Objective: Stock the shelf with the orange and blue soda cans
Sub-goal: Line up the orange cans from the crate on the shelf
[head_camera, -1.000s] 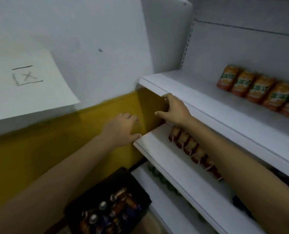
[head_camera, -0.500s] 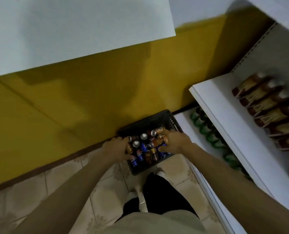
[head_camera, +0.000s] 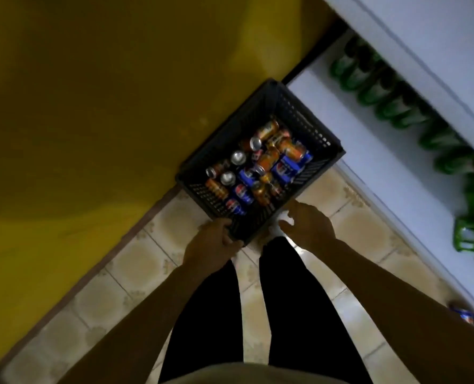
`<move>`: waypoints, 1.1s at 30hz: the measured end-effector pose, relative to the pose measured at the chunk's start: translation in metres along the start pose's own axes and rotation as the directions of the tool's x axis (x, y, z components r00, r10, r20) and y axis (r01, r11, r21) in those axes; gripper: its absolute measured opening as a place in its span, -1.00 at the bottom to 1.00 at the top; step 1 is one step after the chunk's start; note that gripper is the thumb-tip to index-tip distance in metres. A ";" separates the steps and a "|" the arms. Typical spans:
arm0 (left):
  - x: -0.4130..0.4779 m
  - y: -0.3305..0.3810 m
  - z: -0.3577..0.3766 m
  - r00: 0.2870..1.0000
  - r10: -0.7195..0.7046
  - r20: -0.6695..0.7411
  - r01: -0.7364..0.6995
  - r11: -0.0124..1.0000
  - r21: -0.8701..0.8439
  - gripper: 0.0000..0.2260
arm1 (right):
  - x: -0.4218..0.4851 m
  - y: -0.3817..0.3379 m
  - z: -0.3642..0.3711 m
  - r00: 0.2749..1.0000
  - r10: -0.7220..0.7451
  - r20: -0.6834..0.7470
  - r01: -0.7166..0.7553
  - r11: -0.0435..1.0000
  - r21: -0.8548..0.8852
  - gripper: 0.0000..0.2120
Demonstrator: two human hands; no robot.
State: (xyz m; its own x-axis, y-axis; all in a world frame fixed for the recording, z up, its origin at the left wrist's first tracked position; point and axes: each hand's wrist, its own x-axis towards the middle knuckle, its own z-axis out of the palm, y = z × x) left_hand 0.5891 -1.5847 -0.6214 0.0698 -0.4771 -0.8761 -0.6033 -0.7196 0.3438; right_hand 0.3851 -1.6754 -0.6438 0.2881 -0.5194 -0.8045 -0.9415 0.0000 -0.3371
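Observation:
A black plastic basket (head_camera: 305,117) stands on the tiled floor against the yellow wall. It holds several orange soda cans (head_camera: 269,159) and blue soda cans (head_camera: 285,169), lying loose in a heap. My left hand (head_camera: 210,245) is closed on the basket's near corner rim. My right hand (head_camera: 307,223) hovers just beside the near edge of the basket, fingers apart, holding nothing. The white shelf unit (head_camera: 368,139) runs along the right.
Green bottles (head_camera: 391,98) line the lowest shelf on the right. A blue can (head_camera: 464,315) shows at the far right edge. My dark-trousered legs (head_camera: 285,300) stand on the beige floor tiles (head_camera: 136,261) right behind the basket. The yellow wall (head_camera: 91,106) fills the left.
My view dropped from the shelves to the floor. Both hands left the cans inside the basket and pulled back to its near edge; the left hand took hold of the rim.

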 end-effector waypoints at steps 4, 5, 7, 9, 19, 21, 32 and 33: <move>0.102 -0.017 0.036 0.989 -0.044 0.139 0.056 0.995 -0.082 -0.45 | 0.071 0.004 0.049 0.995 0.033 -0.096 -0.015 0.983 0.185 -0.67; 0.132 -0.022 0.047 0.987 -0.068 0.147 0.082 0.992 -0.092 -0.41 | 0.096 0.006 0.061 0.995 0.029 -0.099 -0.008 0.979 0.203 -0.66; 0.190 -0.036 0.070 0.984 -0.119 0.131 0.134 0.984 -0.116 -0.36 | 0.148 0.012 0.087 0.995 0.014 -0.094 0.004 0.982 0.187 -0.62; 0.246 -0.050 0.092 0.982 -0.135 0.129 0.152 0.980 -0.126 -0.31 | 0.201 0.023 0.112 0.998 0.011 -0.066 -0.006 0.997 0.080 -0.53; 0.406 -0.094 0.146 0.987 -0.106 0.122 0.130 0.968 -0.213 -0.56 | 0.409 0.063 0.191 0.902 -0.343 0.262 0.404 0.457 -0.792 -0.52; 0.408 -0.097 0.145 0.991 -0.079 0.110 0.101 0.973 -0.209 -0.59 | 0.411 0.062 0.197 0.886 -0.359 0.292 0.426 0.388 -0.817 -0.56; 0.292 -0.037 0.087 0.988 0.139 0.071 -0.132 0.987 -0.093 -0.17 | 0.281 0.073 0.079 0.980 -0.110 0.165 0.122 0.990 -0.065 -0.37; 0.276 -0.024 0.079 0.979 0.171 0.111 -0.161 0.983 -0.091 -0.23 | 0.264 0.076 0.065 0.983 -0.100 0.153 0.098 0.995 0.019 -0.39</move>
State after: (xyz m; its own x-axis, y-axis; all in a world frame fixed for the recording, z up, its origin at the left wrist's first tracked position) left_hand 0.5606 -1.6595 -0.8985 -0.1226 -0.5343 -0.8363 -0.5320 -0.6760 0.5099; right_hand 0.4009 -1.7572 -0.9136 0.4045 -0.3795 -0.8321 -0.9050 -0.0347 -0.4241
